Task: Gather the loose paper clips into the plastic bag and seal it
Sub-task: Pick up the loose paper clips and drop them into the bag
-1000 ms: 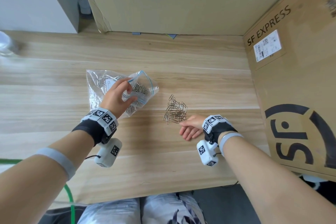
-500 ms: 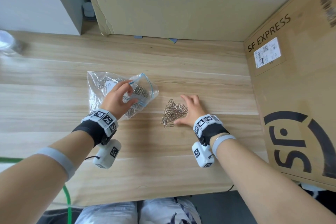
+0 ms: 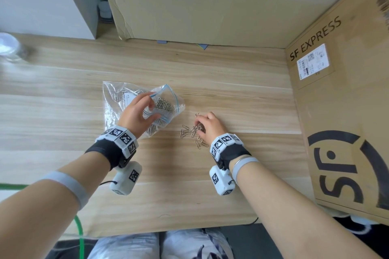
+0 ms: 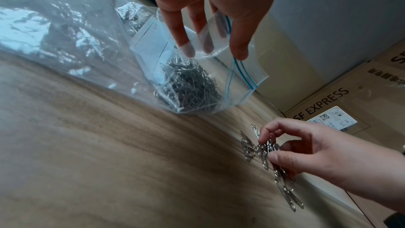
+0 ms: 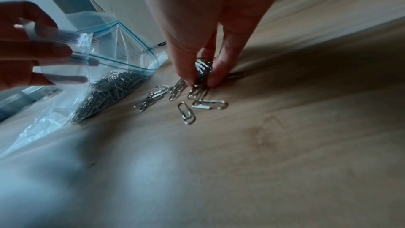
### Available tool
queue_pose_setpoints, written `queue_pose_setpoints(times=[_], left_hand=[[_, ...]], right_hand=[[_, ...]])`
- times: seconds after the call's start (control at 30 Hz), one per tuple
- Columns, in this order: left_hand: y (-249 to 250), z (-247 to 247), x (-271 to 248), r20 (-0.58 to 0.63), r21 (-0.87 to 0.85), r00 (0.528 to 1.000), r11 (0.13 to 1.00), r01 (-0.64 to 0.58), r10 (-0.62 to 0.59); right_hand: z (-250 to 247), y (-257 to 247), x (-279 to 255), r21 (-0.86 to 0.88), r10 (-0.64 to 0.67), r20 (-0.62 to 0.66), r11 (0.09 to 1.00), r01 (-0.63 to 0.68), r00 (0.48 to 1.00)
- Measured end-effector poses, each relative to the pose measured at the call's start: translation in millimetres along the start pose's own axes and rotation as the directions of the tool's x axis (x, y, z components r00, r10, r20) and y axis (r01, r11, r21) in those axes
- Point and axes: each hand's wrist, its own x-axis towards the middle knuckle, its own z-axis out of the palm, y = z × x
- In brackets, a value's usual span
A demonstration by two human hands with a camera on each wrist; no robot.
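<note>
Head view: "SF EXPRESS" box (image 3: 345, 99)

An improvised desk workstation, seemingly in an office or storeroom. A pale wood-grain table (image 3: 210, 78) is walled in by cardboard: 1 plain sheet (image 3: 189, 6) stands along the far edge, and 1 shipping box (image 3: 341, 111) printed "SF EXPRESS", with a barcode label (image 3: 312, 64), stands at the right. A grey-white cabinet (image 3: 42, 0) rises at the far left. A clear bottle (image 3: 10, 46) stands near the table's left edge. A green cable (image 3: 79, 231) hangs below the near edge.
</note>
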Motion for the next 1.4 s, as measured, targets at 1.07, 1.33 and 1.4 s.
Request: queue_pose_setpoints(times=[1.07,1.33,1.4], left_hand=[[3.6,-3.4,1.1,0.012,-0.007,1.0,1.0,0.004,-0.004],[2.4,-4.9,0.3,0.014,-0.012,1.0,1.0,0.014,-0.014],[2.6,-4.6,0.9,0.017,-0.01,1.0,1.0,0.015,-0.015]], right_hand=[[-39.9,-101.0,39.9,0.252,-0.247,0.032,0.94,0.231,0.969],[-51.2,-38.2,34.2,0.196,-0.002,-0.064,0.98,0.015,0.998],[-45.7,-20.0,32.2,0.1,0.071,-0.01,0.993,-0.07,0.997]])
